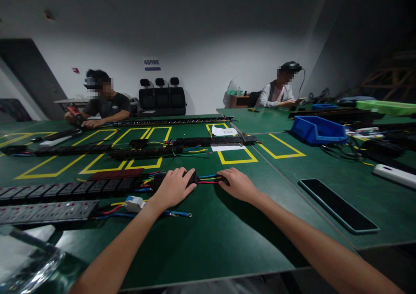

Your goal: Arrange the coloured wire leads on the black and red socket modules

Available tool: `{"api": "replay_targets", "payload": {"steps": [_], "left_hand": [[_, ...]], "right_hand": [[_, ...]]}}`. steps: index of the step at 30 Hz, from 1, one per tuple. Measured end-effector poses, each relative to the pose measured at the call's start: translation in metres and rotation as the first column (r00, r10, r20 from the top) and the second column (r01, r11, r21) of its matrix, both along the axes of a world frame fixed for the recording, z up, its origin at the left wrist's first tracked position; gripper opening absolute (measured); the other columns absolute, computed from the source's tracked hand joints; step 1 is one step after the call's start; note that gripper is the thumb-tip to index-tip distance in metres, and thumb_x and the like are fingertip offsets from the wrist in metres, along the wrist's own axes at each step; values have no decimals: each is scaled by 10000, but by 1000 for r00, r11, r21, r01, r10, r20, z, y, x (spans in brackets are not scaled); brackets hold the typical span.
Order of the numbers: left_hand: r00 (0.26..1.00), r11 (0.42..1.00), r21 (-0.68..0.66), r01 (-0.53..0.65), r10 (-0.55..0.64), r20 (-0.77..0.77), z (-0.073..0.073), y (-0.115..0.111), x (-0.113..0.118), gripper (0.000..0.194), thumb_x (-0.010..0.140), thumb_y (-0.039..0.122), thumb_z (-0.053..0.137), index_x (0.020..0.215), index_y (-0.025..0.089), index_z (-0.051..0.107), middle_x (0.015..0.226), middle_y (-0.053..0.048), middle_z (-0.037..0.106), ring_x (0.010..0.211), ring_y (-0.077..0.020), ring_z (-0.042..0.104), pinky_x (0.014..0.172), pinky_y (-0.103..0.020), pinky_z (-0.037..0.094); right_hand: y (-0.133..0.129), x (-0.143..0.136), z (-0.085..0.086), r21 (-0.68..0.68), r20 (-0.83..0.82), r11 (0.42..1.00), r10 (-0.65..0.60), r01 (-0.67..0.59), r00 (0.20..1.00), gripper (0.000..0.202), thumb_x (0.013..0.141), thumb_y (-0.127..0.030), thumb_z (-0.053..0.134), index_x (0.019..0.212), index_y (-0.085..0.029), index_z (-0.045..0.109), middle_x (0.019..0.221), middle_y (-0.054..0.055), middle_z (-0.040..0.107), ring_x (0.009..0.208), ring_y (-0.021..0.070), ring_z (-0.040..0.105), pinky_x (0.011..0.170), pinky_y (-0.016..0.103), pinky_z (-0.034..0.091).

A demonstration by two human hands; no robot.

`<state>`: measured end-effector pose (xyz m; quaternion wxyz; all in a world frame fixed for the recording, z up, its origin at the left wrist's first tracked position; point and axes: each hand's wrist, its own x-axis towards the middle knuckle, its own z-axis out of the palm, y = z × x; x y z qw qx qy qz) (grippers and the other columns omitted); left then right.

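Note:
My left hand (175, 184) is closed over a black rectangular module (159, 181) at the end of a wired strip, thumb along its near side. From the module's right end run blue, yellow-green and red wires (208, 180). The fingers of my right hand (236, 184) curl around the far ends of these wires; their tips are hidden. To the left lies a row of black power sockets (74, 189). Nearer me is a grey socket strip (52, 211) with red switches, its loose leads carrying a white-and-blue breaker (134, 203) and ring terminals.
A phone (338, 205) lies on the right, near a blue bin (318, 130) and a white bar (394, 175). More black strips (143, 151) cross the yellow-taped table (208, 250). Clear plastic (29, 259) sits front left. Two people (113, 105) work across the table.

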<state>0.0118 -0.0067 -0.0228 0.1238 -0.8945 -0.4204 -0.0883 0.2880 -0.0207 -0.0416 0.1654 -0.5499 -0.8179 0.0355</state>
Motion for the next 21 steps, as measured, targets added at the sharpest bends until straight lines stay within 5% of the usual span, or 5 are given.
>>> {"api": "replay_targets", "payload": {"steps": [21], "left_hand": [[1000, 1000, -4, -8, 8, 2, -1, 0, 1, 539, 1040, 497, 405, 1475, 185, 471, 1214, -146, 610, 1104, -298, 577, 932, -426, 430]], "right_hand": [[2, 1, -3, 11, 16, 1000, 24, -24, 1000, 383, 950, -280, 560, 1292, -164, 686, 1263, 122, 718, 1150, 279, 627, 978, 379, 480]]}}
